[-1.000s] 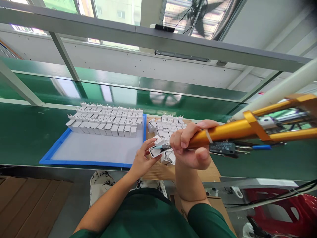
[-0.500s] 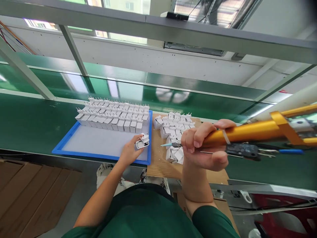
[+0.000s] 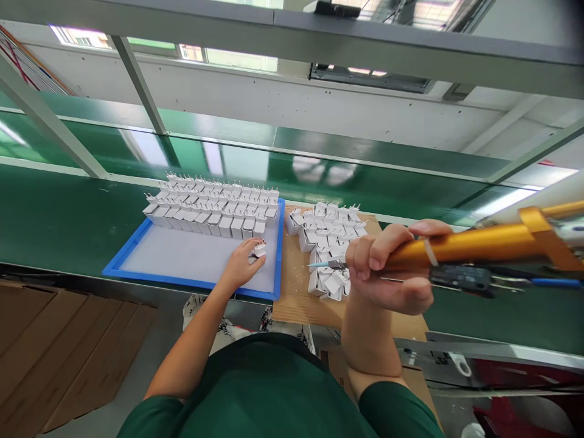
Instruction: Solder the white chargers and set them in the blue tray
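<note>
My left hand rests on the blue-rimmed tray with its fingers closed around a white charger plug, set down just in front of the nearest row. Several rows of white plugs stand at the tray's far end. My right hand grips a yellow-barrelled dispensing tool with a thin bluish needle tip. The tip hovers over a pile of loose white plugs lying on a cardboard sheet.
A green conveyor belt runs left to right under the tray, with a second belt level behind. Grey metal frame bars cross overhead. Brown cardboard lies on the floor at lower left. A black microswitch hangs under the tool.
My left hand carried a plug from the tool's tip leftwards onto the tray and lowered it near the rows. The right hand with the tool stayed about where it was.
</note>
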`<action>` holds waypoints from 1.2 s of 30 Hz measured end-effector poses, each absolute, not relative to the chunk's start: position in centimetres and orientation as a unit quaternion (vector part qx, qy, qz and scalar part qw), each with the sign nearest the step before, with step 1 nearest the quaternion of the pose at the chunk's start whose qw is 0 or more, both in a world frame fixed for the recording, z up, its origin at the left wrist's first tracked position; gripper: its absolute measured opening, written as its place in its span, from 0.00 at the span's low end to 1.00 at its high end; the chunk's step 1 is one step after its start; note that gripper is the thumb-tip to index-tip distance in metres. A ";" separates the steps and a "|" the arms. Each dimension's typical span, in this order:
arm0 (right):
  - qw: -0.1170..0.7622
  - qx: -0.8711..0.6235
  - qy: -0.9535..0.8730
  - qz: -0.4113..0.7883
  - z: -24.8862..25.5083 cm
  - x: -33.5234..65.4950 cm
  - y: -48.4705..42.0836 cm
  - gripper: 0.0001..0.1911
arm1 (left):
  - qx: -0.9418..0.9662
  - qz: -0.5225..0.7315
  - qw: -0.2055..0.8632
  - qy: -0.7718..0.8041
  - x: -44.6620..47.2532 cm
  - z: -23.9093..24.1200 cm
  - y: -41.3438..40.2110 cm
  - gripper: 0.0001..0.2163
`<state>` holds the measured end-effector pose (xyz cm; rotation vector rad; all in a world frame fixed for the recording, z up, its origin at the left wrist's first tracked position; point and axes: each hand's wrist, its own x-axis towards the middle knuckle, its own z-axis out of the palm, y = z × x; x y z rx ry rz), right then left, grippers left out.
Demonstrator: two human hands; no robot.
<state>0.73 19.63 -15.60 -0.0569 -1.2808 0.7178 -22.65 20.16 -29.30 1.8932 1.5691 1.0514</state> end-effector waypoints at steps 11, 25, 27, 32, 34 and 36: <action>0.741 -0.024 -0.580 0.339 -16.4 1.8 20.1 0.18 | 0.697 0.364 0.203 0.583 -23.0 -29.4 20.3 0.19; 0.741 -0.031 -0.572 0.351 -16.5 2.2 19.9 0.19 | 0.723 0.359 0.227 0.545 -24.0 -29.1 19.5 0.24; 0.741 -0.030 -0.572 0.352 -16.5 2.3 20.0 0.19 | 0.736 0.359 0.222 0.529 -24.7 -28.9 19.3 0.21; 0.740 -0.044 -0.575 0.345 -16.5 2.4 20.1 0.19 | 0.756 0.374 0.161 0.513 -25.5 -29.0 19.0 0.16; 0.741 -0.045 -0.574 0.345 -16.5 2.3 20.1 0.19 | 0.762 0.373 0.147 0.509 -25.6 -29.2 18.9 0.16; 0.742 -0.042 -0.573 0.346 -16.6 2.3 20.1 0.19 | 0.763 0.374 0.137 0.510 -25.6 -29.3 18.7 0.15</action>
